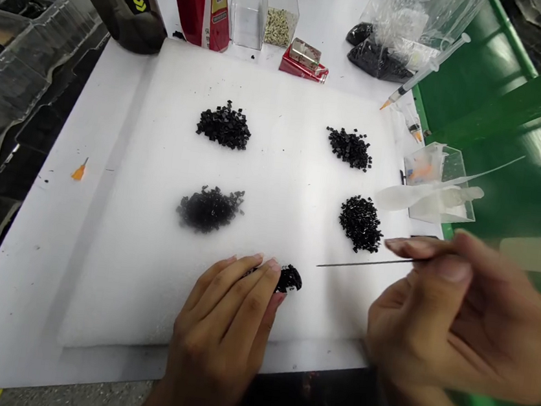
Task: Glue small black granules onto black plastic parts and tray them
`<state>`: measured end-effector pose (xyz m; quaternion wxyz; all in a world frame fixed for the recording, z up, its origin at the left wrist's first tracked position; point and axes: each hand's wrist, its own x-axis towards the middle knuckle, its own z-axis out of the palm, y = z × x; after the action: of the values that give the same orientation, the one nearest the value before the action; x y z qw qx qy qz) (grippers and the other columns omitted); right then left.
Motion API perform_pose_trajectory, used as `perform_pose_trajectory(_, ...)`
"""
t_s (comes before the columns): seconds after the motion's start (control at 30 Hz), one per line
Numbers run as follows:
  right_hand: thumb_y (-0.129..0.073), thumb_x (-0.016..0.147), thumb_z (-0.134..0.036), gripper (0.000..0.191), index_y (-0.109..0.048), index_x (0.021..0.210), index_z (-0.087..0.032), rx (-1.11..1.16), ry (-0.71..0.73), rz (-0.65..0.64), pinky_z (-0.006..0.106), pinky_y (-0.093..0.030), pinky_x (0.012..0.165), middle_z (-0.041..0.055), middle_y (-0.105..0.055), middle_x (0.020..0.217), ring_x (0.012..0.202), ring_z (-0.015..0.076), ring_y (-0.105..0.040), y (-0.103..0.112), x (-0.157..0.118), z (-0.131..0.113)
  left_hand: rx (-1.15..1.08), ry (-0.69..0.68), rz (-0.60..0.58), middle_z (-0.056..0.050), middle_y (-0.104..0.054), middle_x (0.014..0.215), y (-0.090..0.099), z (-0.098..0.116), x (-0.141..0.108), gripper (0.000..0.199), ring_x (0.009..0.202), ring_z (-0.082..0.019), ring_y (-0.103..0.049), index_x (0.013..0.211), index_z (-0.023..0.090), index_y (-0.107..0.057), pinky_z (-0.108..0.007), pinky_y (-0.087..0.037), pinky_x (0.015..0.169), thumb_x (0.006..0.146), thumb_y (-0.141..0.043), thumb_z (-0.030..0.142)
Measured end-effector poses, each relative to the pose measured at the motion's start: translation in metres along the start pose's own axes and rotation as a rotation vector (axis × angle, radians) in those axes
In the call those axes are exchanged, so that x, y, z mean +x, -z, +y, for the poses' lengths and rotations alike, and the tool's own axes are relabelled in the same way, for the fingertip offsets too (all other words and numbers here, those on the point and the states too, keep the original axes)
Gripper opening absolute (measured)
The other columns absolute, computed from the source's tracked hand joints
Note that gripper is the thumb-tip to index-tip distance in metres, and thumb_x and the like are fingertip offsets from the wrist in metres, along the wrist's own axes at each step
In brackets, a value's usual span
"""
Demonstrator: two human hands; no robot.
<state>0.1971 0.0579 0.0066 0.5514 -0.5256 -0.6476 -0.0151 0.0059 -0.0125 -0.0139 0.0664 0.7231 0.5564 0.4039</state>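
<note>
My left hand (226, 315) lies over a black part (290, 279) at the front of the white foam sheet (282, 185), fingers closed round it and hiding most of it. In my right hand (457, 322), a thin pointed metal needle tool (366, 263) is pinched, its tip pointing left, above the foam and apart from the black part. Several piles of tiny black pieces rest on the foam: one at back left (224, 126), one at back right (349, 149), one at front left (210, 210) and one at front right (360, 224).
Along the back stand a dark bottle (122, 3), a red packet (200, 6), clear boxes (280, 25) and a plastic bag (385, 53). A syringe (427, 68) and a clear box (445, 164) are on the right. An orange needle tip (78, 172) lies at left.
</note>
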Motion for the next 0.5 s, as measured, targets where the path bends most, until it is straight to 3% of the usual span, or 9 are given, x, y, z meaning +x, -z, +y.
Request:
perform_pose_trajectory(0.07,-0.065,0.096,-0.011,0.036,-0.074,0.125,-0.031,0.106,0.033,0.048,0.041,-0.068,0.071,0.0017,-0.073,0.096,0.079,0.0209,-0.074,-0.016,-0.011,-0.013,-0.006,0.006,-0.004,-0.010,-0.079,0.112,0.001,0.000,0.001,0.026,0.116,-0.021,-0.070,0.119,0.006,-0.070,-0.040,-0.054,0.106,0.094,-0.070,0.005)
perform_pose_trajectory(0.17,-0.064,0.095,-0.011,0.033,-0.075,0.121,-0.028,0.184,0.087,0.065,0.039,-0.065,0.062,0.0025,-0.074,0.093,0.074,0.0204,-0.072,-0.029,-0.015,-0.014,-0.014,0.014,-0.008,-0.009,-0.079,0.112,0.001,0.000,0.001,0.025,0.116,-0.021,-0.070,0.119,0.006,-0.070,-0.039,-0.053,0.107,0.094,-0.069,0.005)
perform_pose_trajectory(0.5,-0.065,0.094,-0.010,0.037,-0.073,0.124,-0.030,0.141,0.051,-0.025,0.044,-0.065,0.063,0.0035,-0.075,0.096,0.074,0.0233,-0.073,-0.024,-0.016,-0.013,-0.018,0.026,-0.006,-0.009,-0.080,0.111,0.001,0.001,0.002,0.024,0.115,-0.021,-0.070,0.118,0.007,-0.071,-0.040,-0.054,0.106,0.094,-0.070,0.005)
